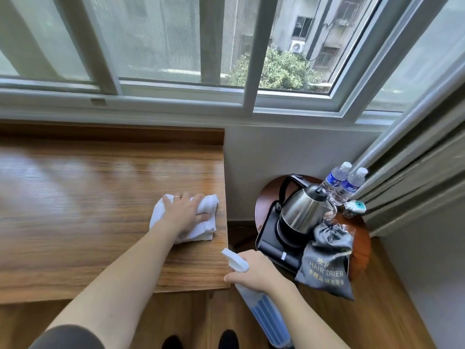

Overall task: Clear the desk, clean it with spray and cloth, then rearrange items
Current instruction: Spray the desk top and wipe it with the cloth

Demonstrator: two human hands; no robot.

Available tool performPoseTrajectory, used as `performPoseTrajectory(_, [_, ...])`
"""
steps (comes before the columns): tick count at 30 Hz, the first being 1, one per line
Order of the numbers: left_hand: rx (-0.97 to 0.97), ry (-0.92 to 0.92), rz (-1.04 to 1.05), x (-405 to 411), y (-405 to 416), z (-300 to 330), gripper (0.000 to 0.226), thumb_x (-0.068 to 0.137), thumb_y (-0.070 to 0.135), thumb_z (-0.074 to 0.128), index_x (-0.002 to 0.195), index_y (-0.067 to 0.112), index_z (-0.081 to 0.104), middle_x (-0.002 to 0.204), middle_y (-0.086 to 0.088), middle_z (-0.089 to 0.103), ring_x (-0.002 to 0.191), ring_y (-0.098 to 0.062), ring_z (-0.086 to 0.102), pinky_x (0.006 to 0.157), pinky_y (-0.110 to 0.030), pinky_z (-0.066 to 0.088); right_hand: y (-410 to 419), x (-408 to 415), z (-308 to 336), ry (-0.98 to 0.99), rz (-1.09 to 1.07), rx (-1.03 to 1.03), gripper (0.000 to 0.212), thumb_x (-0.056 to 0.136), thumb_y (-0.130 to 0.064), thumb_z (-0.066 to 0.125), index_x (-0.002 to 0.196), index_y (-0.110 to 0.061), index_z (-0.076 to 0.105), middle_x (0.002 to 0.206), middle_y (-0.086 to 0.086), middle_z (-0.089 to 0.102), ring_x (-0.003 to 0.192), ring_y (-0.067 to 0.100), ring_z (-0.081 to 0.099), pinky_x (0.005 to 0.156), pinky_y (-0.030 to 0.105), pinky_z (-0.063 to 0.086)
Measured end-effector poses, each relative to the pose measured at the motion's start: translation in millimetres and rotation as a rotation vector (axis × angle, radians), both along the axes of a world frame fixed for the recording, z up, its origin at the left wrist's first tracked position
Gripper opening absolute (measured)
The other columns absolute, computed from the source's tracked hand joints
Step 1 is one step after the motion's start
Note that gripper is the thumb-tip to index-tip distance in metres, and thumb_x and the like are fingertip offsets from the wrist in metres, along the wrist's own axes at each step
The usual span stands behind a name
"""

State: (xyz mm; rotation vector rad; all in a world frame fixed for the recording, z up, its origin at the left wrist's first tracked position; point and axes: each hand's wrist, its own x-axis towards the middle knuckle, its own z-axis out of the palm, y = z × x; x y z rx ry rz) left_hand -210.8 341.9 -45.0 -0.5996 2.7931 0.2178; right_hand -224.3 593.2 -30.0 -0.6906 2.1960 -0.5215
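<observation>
The right hand [254,270] grips the spray bottle [261,316]. The left hand [183,212] presses the cloth [206,210] flat on the desk [88,197]; wiping is underway, with the rest of the top likely next.

Desk [100,197]: warm brown woodgrain, streaky stripes. Cloth [198,222] under left fingers [198,197]: plain white. Silver ring [177,197] on one finger. Spray bottle [261,306] below right fingers [231,277]: white nozzle, pale blue body, darker blue striped label. Kettle [302,210]: shiny steel, black handle and lid. Tray [271,245]: black. Bag [327,263]: grey, gold lettering. Water bottles [342,182]: clear, white caps, blue labels. Side table [362,238]: reddish brown.
</observation>
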Motion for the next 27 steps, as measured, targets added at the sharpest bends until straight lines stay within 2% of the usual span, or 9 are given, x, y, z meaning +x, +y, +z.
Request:
performPoseTrajectory(3, [0.013, -0.003, 0.000, -0.6, -1.8, 1.2, 0.057, 0.091, 0.064, 0.044, 0.138, 0.034, 0.035, 0.144, -0.006, 0.037, 0.132, -0.034, 0.035, 0.107, -0.063, 0.020, 2.4, -0.4, 2.3, -0.075, 0.011, -0.020, 0.049, 0.062, -0.054, 0.074, 0.075, -0.010, 0.059, 0.072, -0.003, 0.056, 0.066, 0.012, 0.050, 0.062, 0.031, 0.040])
performPoseTrajectory(5, [0.011, 0.014, -0.008, 0.2, -2.5, 0.6, 0.058, 0.090, 0.065, 0.045, 0.139, 0.035, 0.035, 0.144, -0.005, 0.038, 0.133, -0.033, 0.036, 0.108, -0.064, 0.018, 2.8, 0.8, 3.8, -0.056, 0.044, -0.003, 0.039, 0.067, -0.051, 0.075, 0.072, -0.017, 0.056, 0.072, -0.003, 0.054, 0.065, 0.013, 0.049, 0.061, 0.030, 0.039])
performPoseTrajectory(7, [0.005, 0.032, -0.025, 0.8, -3.6, -0.3, 0.059, 0.089, 0.067, 0.044, 0.138, 0.035, 0.036, 0.144, -0.005, 0.040, 0.133, -0.032, 0.037, 0.109, -0.064, 0.018, 2.5, 1.8, 3.6, -0.042, 0.048, 0.002, 0.040, 0.067, -0.052, 0.074, 0.071, -0.017, 0.056, 0.071, -0.003, 0.055, 0.065, 0.013, 0.049, 0.061, 0.030, 0.039])
performPoseTrajectory(10, [-0.001, 0.042, -0.041, -1.0, -2.6, -2.9, 0.061, 0.088, 0.069, 0.043, 0.137, 0.034, 0.038, 0.141, -0.005, 0.043, 0.134, -0.031, 0.036, 0.110, -0.064, 0.017, 3.6, 0.1, 4.6, -0.060, -0.044, -0.066, 0.048, 0.063, -0.052, 0.075, 0.078, -0.009, 0.061, 0.072, -0.005, 0.057, 0.067, 0.010, 0.051, 0.063, 0.029, 0.041])
performPoseTrajectory(13, [-0.027, 0.058, -0.051, 0.8, 5.5, -4.9, 0.063, 0.086, 0.072, 0.041, 0.137, 0.035, 0.039, 0.135, -0.006, 0.047, 0.132, -0.030, 0.036, 0.108, -0.062, 0.020, 4.1, -2.6, 7.5, -0.013, -0.157, -0.163, 0.045, 0.069, -0.050, 0.074, 0.082, -0.008, 0.063, 0.072, -0.002, 0.060, 0.066, 0.008, 0.051, 0.063, 0.030, 0.044])
performPoseTrajectory(16, [-0.080, 0.083, -0.104, 9.4, 15.4, -5.7, 0.070, 0.082, 0.077, 0.029, 0.135, 0.034, 0.044, 0.124, -0.007, 0.056, 0.121, -0.031, 0.047, 0.104, -0.053, 0.029, 0.4, -5.7, 8.8, 0.090, -0.267, -0.221, 0.042, 0.074, -0.049, 0.073, 0.082, -0.009, 0.061, 0.079, 0.008, 0.066, 0.067, 0.013, 0.054, 0.067, 0.038, 0.050])
performPoseTrajectory(18, [-0.106, 0.144, -0.152, 19.8, 25.4, -8.1, 0.076, 0.077, 0.077, 0.023, 0.128, 0.030, 0.053, 0.110, -0.009, 0.064, 0.106, -0.033, 0.055, 0.094, -0.047, 0.037, -3.5, -7.8, 10.1, 0.132, -0.288, -0.212, 0.037, 0.078, -0.044, 0.073, 0.081, -0.009, 0.060, 0.079, 0.008, 0.065, 0.069, 0.017, 0.055, 0.066, 0.035, 0.048])
performPoseTrajectory(22, [-0.163, 0.310, -0.191, 51.4, 54.7, -19.6, 0.058, 0.077, 0.070, 0.042, 0.103, 0.025, 0.068, 0.080, -0.009, 0.064, 0.077, -0.032, 0.059, 0.074, -0.043, 0.047, -10.4, -11.5, 16.1, 0.129, -0.210, -0.156, 0.034, 0.080, -0.041, 0.069, 0.072, -0.016, 0.049, 0.072, 0.000, 0.055, 0.067, 0.014, 0.048, 0.063, 0.031, 0.041])
performPoseTrajectory(27, [-0.194, 0.399, -0.184, 79.1, 78.3, -28.5, 0.052, 0.076, 0.067, 0.049, 0.099, 0.023, 0.067, 0.074, -0.008, 0.061, 0.071, -0.030, 0.057, 0.071, -0.043, 0.047, -14.3, -16.3, 17.6, 0.115, -0.210, -0.156, 0.035, 0.081, -0.040, 0.069, 0.068, -0.021, 0.043, 0.069, -0.004, 0.049, 0.065, 0.012, 0.045, 0.063, 0.030, 0.040])
